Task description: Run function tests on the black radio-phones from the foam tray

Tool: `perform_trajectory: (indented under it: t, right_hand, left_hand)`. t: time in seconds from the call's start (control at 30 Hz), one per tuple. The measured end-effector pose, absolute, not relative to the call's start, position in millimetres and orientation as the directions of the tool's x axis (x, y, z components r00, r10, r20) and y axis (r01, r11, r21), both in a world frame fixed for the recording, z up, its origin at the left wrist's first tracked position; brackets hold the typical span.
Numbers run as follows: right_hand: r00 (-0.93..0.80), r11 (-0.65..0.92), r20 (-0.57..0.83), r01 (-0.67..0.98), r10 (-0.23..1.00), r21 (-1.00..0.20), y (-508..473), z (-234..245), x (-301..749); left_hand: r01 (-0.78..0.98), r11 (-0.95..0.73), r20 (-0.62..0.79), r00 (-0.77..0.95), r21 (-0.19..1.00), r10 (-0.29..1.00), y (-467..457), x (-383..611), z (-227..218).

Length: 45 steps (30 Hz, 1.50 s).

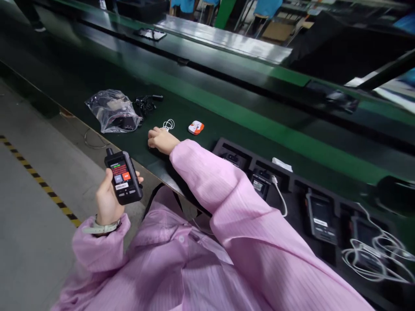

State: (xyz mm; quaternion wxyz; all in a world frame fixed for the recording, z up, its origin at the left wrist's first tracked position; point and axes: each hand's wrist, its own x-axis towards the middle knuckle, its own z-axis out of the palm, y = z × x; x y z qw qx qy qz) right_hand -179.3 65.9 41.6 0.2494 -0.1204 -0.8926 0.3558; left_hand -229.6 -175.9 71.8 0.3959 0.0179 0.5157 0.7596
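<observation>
In my left hand [108, 201] is a black handheld radio [125, 179] with a stubby antenna, its lit screen facing me. The thumb lies along its left edge and the fingers wrap behind it. My right hand [162, 140] is over the green bench with its fingers curled down. Just behind it lies a small coil of white cord [168, 125]. Whatever is under those fingers, if anything, is hidden. To the right of the coil sits a small orange-and-white packet [196, 127]. A clear plastic bag [113, 111] with dark items inside lies to the left.
Black cables [145, 103] lie beside the bag. A black tray [220, 144] at right holds several devices, including another handheld radio [320, 218]. White cables [372, 259] coil over the tray's right end. A yellow-and-black floor stripe [42, 181] runs at left.
</observation>
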Motion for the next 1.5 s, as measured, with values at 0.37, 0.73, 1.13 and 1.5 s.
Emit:
perform_trajectory:
  t: [0.37, 0.73, 1.13, 1.5]
  right_hand:
    - [-0.598, 0.143, 0.327, -0.334, 0.731, -0.932, 56, 93, -51]
    - [-0.560, 0.129, 0.117, -0.018, 0.820, -0.991, 32, 117, 85]
    - [-0.303, 0.437, 0.369, 0.200, 0.879, -0.877, 36, 78, 112]
    - [-0.319, 0.348, 0.293, 0.130, 0.901, -0.928, 47, 52, 110]
  left_hand:
    - [-0.672, -0.002, -0.381, -0.422, 0.740, 0.822, -115, -197, 93]
    - [-0.642, 0.300, -0.384, 0.010, 0.705, 0.923, 0, -109, 107]
    - [-0.544, 0.188, -0.260, -0.059, 0.818, 0.964, 42, -51, 76]
    - [-0.546, 0.148, -0.254, -0.124, 0.825, 0.959, 47, -42, 56]
